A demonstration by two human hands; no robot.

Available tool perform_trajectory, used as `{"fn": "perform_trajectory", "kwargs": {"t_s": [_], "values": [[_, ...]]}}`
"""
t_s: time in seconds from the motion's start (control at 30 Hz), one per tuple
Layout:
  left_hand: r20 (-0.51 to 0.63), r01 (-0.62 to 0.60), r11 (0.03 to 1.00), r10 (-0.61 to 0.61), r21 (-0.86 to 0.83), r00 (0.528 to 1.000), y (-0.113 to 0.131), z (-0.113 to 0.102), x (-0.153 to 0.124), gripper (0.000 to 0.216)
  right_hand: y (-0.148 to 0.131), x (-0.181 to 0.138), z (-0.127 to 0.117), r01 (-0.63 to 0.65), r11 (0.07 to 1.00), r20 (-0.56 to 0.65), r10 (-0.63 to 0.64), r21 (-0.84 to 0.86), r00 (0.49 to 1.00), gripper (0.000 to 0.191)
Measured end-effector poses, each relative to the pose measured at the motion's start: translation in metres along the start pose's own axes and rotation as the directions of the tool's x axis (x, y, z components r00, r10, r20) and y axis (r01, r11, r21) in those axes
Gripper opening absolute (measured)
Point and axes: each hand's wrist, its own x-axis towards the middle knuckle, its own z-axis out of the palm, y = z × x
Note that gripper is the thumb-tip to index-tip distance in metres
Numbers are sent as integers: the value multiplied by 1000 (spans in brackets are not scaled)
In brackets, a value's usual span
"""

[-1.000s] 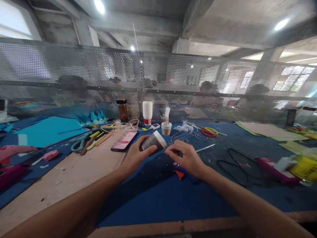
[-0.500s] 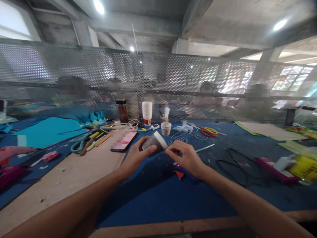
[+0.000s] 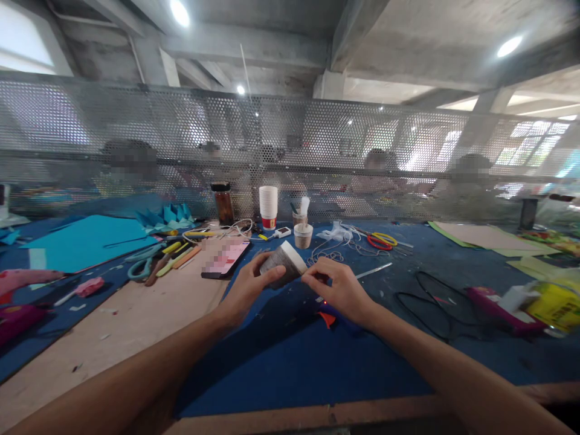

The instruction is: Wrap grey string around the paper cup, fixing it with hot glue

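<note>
My left hand [image 3: 247, 289] is wrapped round a grey paper cup [image 3: 283, 262], held on its side above the blue table cover [image 3: 317, 356], its white bottom facing right. My right hand [image 3: 338, 289] is closed in a pinch right at the cup's bottom edge; what the fingertips hold is too small to make out. A red-orange scrap [image 3: 327, 318] lies on the cover just under my right hand.
A phone [image 3: 225, 258], a stack of white cups [image 3: 268, 205], a brown jar [image 3: 224, 202], small cups [image 3: 302, 234], red and yellow scissors [image 3: 379, 240], white string [image 3: 333, 232], a black cable [image 3: 435, 302], teal scissors and pens [image 3: 158, 257], blue paper [image 3: 88, 240]. Perforated metal screen [image 3: 317, 151] with people behind.
Almost nothing: both hands stay on the cup in the same spot, and the view has shifted very slightly.
</note>
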Motion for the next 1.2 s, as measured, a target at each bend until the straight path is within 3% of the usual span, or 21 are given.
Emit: {"fn": "perform_trajectory", "kwargs": {"t_s": [0.6, 1.2], "values": [[57, 83, 973, -72, -214, 996, 7, 9, -5, 57, -2, 1, 1, -105, 994, -6, 105, 10, 994, 15], [119, 120, 967, -95, -225, 988, 8, 8, -6, 55, -3, 3, -1, -205, 971, 56, 199, 124, 978, 27]]}}
